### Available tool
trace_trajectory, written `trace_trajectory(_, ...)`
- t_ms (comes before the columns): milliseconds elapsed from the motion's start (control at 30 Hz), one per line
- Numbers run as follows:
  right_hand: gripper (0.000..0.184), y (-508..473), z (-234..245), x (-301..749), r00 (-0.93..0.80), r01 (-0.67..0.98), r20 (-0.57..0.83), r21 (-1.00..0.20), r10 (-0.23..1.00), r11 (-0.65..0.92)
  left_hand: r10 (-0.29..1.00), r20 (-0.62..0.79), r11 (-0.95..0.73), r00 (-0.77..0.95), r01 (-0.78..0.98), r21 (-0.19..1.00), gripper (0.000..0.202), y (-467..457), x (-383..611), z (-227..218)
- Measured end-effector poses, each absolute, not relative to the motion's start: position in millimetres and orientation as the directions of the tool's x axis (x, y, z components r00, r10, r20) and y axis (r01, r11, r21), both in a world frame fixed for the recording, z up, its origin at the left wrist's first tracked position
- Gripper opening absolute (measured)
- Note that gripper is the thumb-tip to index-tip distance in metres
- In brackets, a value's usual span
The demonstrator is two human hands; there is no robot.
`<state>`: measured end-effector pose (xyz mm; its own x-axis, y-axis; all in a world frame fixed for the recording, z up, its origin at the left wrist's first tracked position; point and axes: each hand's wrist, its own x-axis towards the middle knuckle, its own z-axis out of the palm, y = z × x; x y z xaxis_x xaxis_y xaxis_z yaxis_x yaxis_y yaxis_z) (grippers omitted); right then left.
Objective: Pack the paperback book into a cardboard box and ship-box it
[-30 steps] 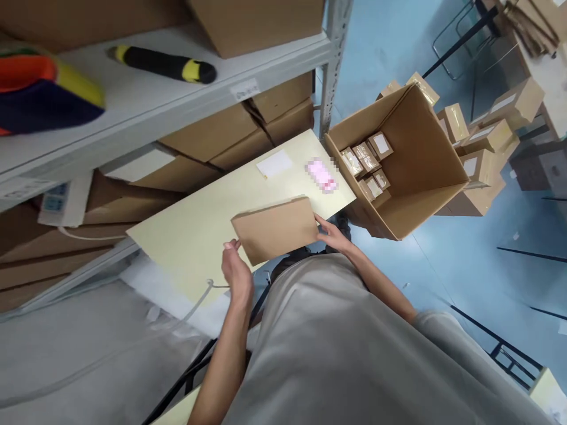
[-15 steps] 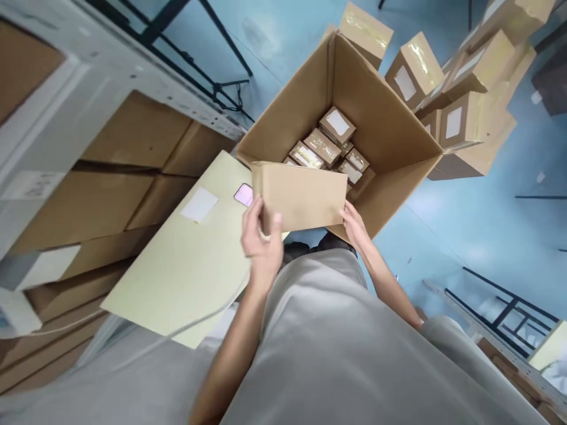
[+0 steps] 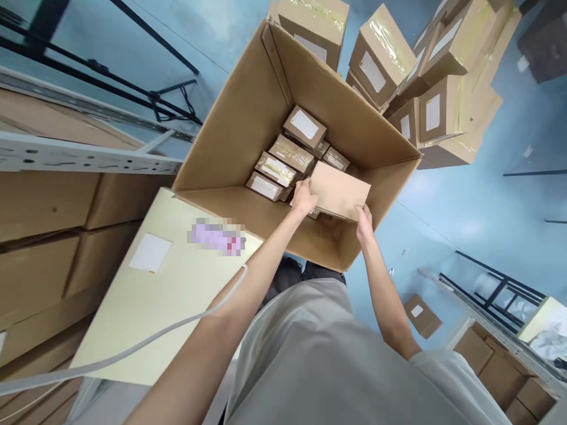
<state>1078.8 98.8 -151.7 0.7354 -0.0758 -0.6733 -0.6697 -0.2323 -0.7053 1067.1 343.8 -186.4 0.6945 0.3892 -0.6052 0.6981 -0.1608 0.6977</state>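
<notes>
A flat brown cardboard parcel [image 3: 340, 190] is held inside a large open carton [image 3: 239, 127], low over its floor. My left hand [image 3: 303, 197] grips the parcel's left end and my right hand [image 3: 364, 220] grips its near right corner. Several small taped brown boxes with white labels [image 3: 290, 154] lie packed on the carton's bottom, just left of and behind the parcel.
A pale yellow table [image 3: 150, 307] with a white label [image 3: 149, 252] stands at the left, a white cable [image 3: 133, 348] across it. Stacked labelled boxes [image 3: 420, 65] sit on the blue floor beyond the carton. Metal shelving with cartons [image 3: 48, 195] lines the left; one small box [image 3: 422, 314] lies on the floor.
The parcel went from the table, over the carton's rim, down into the carton with both hands on it. My view swung right and down toward the carton.
</notes>
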Motion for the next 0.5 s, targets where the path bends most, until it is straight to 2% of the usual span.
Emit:
trace_trajectory(100,0.086,101,-167,1108,0.705,-0.709,-0.687,-0.668,-0.179,-0.226,0.356,-0.563,-0.154,0.746,0.641,0.752,0.076,344,1095,-199)
trace_trajectory(200,0.092,109,-177,1124,0.634,-0.772,-0.740,-0.588,-0.224,-0.242,0.356,-0.535,-0.091,0.766,0.598,0.797,0.070,349,1103,-204)
trace_trajectory(300,0.091,116,-181,1121,0.581,-0.801,-0.795,-0.524,-0.171,-0.289,0.421,-0.552,-0.030,0.720,0.620,0.784,0.059,355,1078,-195)
trace_trajectory(500,0.066,126,-164,1091,0.555,-0.763,-0.832,-0.515,0.014,-0.390,0.539,-0.599,0.035,0.592,0.695,0.718,0.044,346,969,-144)
